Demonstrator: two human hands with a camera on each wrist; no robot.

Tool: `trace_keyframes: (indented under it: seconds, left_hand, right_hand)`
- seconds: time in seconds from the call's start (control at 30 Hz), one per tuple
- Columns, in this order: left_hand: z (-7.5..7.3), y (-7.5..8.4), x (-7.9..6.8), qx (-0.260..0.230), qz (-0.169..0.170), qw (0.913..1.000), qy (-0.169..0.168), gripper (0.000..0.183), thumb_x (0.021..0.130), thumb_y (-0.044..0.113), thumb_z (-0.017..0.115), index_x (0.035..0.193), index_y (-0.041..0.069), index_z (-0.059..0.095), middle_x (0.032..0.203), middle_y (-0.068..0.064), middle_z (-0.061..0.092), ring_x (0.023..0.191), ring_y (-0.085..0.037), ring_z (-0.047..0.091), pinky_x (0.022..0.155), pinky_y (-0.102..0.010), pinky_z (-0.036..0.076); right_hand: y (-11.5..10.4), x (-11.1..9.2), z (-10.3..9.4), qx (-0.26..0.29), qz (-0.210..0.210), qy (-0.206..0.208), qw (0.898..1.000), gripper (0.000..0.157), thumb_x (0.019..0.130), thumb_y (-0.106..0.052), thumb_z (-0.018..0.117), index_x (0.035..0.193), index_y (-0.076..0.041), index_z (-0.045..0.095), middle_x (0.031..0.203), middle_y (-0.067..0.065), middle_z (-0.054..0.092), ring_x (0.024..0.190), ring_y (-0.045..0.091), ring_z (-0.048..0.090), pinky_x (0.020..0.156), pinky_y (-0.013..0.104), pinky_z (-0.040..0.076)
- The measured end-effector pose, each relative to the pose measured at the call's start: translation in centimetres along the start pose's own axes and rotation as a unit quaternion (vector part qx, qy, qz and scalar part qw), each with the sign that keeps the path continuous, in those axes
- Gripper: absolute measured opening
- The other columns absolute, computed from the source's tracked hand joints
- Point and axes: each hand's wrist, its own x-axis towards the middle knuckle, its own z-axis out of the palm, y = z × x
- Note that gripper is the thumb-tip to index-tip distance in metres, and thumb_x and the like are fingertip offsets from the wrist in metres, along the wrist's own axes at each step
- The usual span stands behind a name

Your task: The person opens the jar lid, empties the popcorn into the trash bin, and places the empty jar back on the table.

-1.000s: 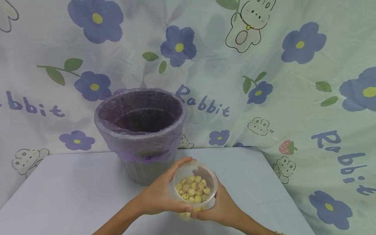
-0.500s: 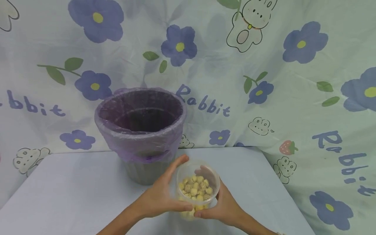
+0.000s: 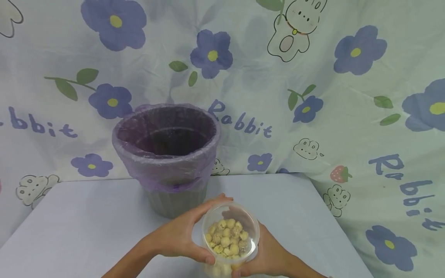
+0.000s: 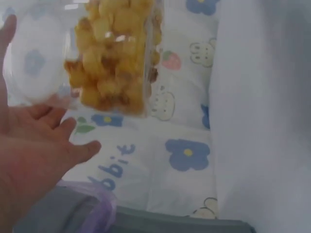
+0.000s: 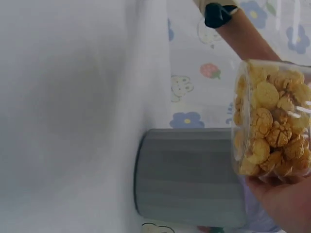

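A clear plastic jar (image 3: 231, 231) of round yellow-brown popcorn is in front of me, its round top tilted toward the head camera. My right hand (image 3: 269, 251) grips it from the right. In the right wrist view, the fingers of that hand (image 5: 286, 199) lie against the side of the popcorn jar (image 5: 272, 121). My left hand (image 3: 180, 231) is spread at the jar's left, with a gap between palm and wall. Its thumb overlaps the lower front, and a fingertip shows behind the rim. In the left wrist view, the left hand's fingers (image 4: 82, 151) look loosely extended beside the jar.
A grey bin (image 3: 174, 200) lined with a purple bag (image 3: 167, 160) stands on the white table (image 3: 87, 216), behind and left of the jar. A white cloth (image 3: 250, 77) printed with flowers and rabbits hangs behind and at the right.
The jar shifted slightly right, then came back left and lower, closer to me, with both hands moving along. The bin has not moved.
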Motion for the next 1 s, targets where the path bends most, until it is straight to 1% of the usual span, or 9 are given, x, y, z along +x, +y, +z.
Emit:
trace_keyframes:
  seconds: [0.13, 0.27, 0.37, 0.47, 0.57, 0.7, 0.8, 0.9, 1.0]
  left_hand:
    - [1.4, 0.1, 0.0, 0.039, -0.021, 0.9946, 0.094, 0.1, 0.072, 0.024, 0.091, 0.154, 0.028, 0.035, 0.157, 0.005, 0.034, 0.146, -0.029, 0.026, 0.108, -0.069, 0.023]
    - [3.2, 0.3, 0.5, 0.052, -0.048, 0.9799, 0.187, 0.096, 0.072, 0.032, 0.091, 0.152, 0.028, 0.037, 0.149, 0.007, 0.041, 0.132, -0.024, 0.043, 0.104, -0.061, 0.033]
    - [3.8, 0.6, 0.6, 0.051, -0.073, 0.9744, 0.207, 0.099, 0.07, 0.034, 0.092, 0.152, 0.027, 0.036, 0.149, 0.005, 0.04, 0.129, -0.024, 0.045, 0.104, -0.059, 0.035]
    - [3.0, 0.8, 0.2, 0.036, -0.107, 0.9769, 0.182, 0.103, 0.072, 0.034, 0.091, 0.154, 0.026, 0.031, 0.155, -0.002, 0.033, 0.137, -0.031, 0.037, 0.106, -0.064, 0.03]
    - [1.4, 0.6, -0.4, 0.016, -0.114, 0.9851, 0.128, 0.101, 0.076, 0.032, 0.089, 0.156, 0.025, 0.029, 0.159, -0.006, 0.029, 0.144, -0.038, 0.024, 0.109, -0.069, 0.023]
    - [-0.9, -0.1, -0.8, -0.025, -0.065, 0.9968, 0.04, 0.09, 0.082, 0.038, 0.083, 0.156, 0.027, 0.032, 0.16, 0.0, 0.03, 0.149, -0.034, 0.015, 0.112, -0.069, 0.011]
    - [-1.7, -0.5, -0.9, -0.052, -0.034, 0.9981, -0.009, 0.085, 0.084, 0.041, 0.08, 0.155, 0.027, 0.035, 0.159, 0.002, 0.031, 0.149, -0.03, 0.015, 0.111, -0.07, 0.008]
    - [-1.7, -0.6, -1.0, -0.057, -0.016, 0.9979, -0.025, 0.083, 0.084, 0.035, 0.081, 0.154, 0.026, 0.037, 0.159, 0.0, 0.031, 0.149, -0.03, 0.017, 0.108, -0.073, 0.011]
    - [-1.4, -0.4, -1.0, -0.033, -0.013, 0.9994, -0.008, 0.084, 0.082, 0.027, 0.084, 0.153, 0.028, 0.04, 0.158, 0.001, 0.033, 0.148, -0.028, 0.02, 0.106, -0.074, 0.016]
  right_hand:
    - [0.0, 0.0, 0.1, -0.066, 0.042, 0.075, 0.994, 0.103, 0.069, -0.009, 0.091, 0.153, -0.011, 0.031, 0.146, 0.012, 0.046, 0.129, 0.03, 0.048, 0.11, 0.036, 0.038]
    - [-0.1, 0.2, 0.5, -0.118, 0.125, 0.141, 0.975, 0.099, 0.073, -0.017, 0.09, 0.154, -0.018, 0.031, 0.146, 0.001, 0.047, 0.13, 0.022, 0.048, 0.108, 0.037, 0.039]
    - [0.0, 0.3, 0.6, -0.115, 0.147, 0.15, 0.971, 0.097, 0.076, -0.018, 0.088, 0.154, -0.02, 0.031, 0.146, -0.001, 0.047, 0.131, 0.021, 0.047, 0.108, 0.037, 0.039]
    - [0.2, 0.2, 0.4, -0.087, 0.129, 0.131, 0.979, 0.098, 0.075, -0.012, 0.088, 0.154, -0.02, 0.03, 0.147, 0.005, 0.046, 0.132, 0.025, 0.046, 0.107, 0.035, 0.041]
    - [0.4, -0.1, 0.2, -0.047, 0.108, 0.099, 0.988, 0.1, 0.074, -0.005, 0.087, 0.155, -0.019, 0.03, 0.149, 0.014, 0.043, 0.132, 0.026, 0.046, 0.106, 0.033, 0.041]
    - [0.2, -0.4, 0.3, 0.014, 0.083, 0.049, 0.995, 0.101, 0.072, 0.001, 0.085, 0.155, -0.015, 0.03, 0.149, 0.019, 0.04, 0.133, 0.028, 0.046, 0.109, 0.032, 0.039]
    - [-0.1, -0.4, 0.5, 0.057, 0.078, 0.018, 0.995, 0.1, 0.072, 0.001, 0.085, 0.155, -0.011, 0.029, 0.148, 0.02, 0.041, 0.133, 0.032, 0.044, 0.111, 0.033, 0.037]
    - [-0.3, -0.3, 0.7, 0.082, 0.083, 0.004, 0.993, 0.1, 0.073, -0.001, 0.086, 0.155, -0.009, 0.028, 0.148, 0.019, 0.041, 0.134, 0.035, 0.044, 0.111, 0.035, 0.036]
    - [-0.2, -0.2, 0.6, 0.061, 0.07, 0.006, 0.996, 0.101, 0.072, -0.002, 0.086, 0.154, -0.009, 0.028, 0.148, 0.019, 0.041, 0.133, 0.035, 0.044, 0.112, 0.036, 0.036]
